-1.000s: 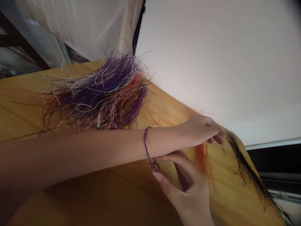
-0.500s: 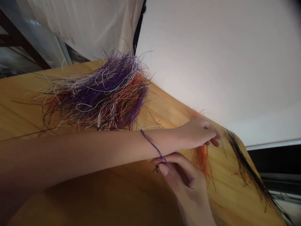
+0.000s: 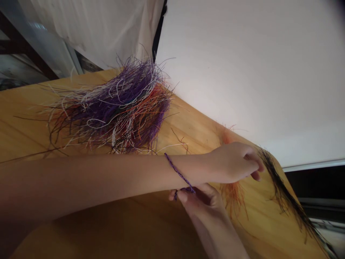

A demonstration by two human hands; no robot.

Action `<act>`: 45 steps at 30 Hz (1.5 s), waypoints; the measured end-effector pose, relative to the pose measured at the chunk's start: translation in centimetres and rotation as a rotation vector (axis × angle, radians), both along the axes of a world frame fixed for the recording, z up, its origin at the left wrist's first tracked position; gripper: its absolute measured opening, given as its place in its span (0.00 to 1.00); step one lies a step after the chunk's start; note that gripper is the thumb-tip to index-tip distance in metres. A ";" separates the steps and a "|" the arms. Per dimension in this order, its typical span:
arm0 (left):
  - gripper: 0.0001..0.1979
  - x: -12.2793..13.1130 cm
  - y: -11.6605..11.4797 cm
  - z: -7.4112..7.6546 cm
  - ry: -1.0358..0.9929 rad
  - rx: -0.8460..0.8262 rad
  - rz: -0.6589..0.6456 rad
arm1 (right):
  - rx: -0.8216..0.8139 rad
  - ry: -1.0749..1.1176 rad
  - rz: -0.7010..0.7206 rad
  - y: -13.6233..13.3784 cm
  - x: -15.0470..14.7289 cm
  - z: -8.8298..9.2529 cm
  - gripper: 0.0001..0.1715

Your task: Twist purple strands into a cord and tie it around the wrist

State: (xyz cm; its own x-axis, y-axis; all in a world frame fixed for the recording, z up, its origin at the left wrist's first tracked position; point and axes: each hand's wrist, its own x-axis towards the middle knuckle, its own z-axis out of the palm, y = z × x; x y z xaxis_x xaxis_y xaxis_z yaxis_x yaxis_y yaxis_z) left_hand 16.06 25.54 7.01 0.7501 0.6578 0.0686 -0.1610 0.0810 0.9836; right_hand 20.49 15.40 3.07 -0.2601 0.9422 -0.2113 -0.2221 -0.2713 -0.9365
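My left forearm reaches across the view, and my left hand [image 3: 234, 163] hangs over the table with its fingers curled and nothing visible in them. A thin, twisted purple cord [image 3: 179, 173] crosses the top of the left forearm above the wrist, like a bracelet. Below the forearm, my right hand [image 3: 203, 207] pinches the cord's end between thumb and fingers, with a short tail poking out. The cord's underside run is hidden. Beneath the left hand lies a bundle of orange strands [image 3: 234, 199], partly covered by it.
A big loose pile of purple, white, orange and black strands [image 3: 115, 104] lies on the wooden table [image 3: 199, 126] beyond the forearm. A black strand bundle [image 3: 285, 194] rests along the right edge. Behind stands a white wall [image 3: 242, 64]; pale cloth [image 3: 107, 32] hangs at upper left.
My left hand has shifted right and slightly down. My right hand has moved a little down with the cord end, its fingers now more tucked under the forearm.
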 end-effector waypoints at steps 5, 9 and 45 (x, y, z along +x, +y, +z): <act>0.10 0.0 0.2 -0.2 0.002 0.031 -0.010 | 0.030 -0.019 -0.023 -0.2 0.0 -0.4 0.04; 0.09 0.0 0.3 -0.3 -0.002 0.030 -0.016 | 0.088 -0.023 -0.009 -0.2 0.2 -0.8 0.07; 0.08 -0.5 -0.3 0.1 0.085 0.294 -0.001 | 0.291 -0.154 -0.072 -1.0 0.3 -0.3 0.14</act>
State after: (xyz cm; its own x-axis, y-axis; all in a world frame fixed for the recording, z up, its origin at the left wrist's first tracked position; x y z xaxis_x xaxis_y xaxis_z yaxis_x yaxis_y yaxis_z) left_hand 15.55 25.22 7.14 0.7617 0.6185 0.1932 -0.0772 -0.2094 0.9748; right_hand 20.74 14.43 2.77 -0.1768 0.9835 0.0377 -0.0812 0.0236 -0.9964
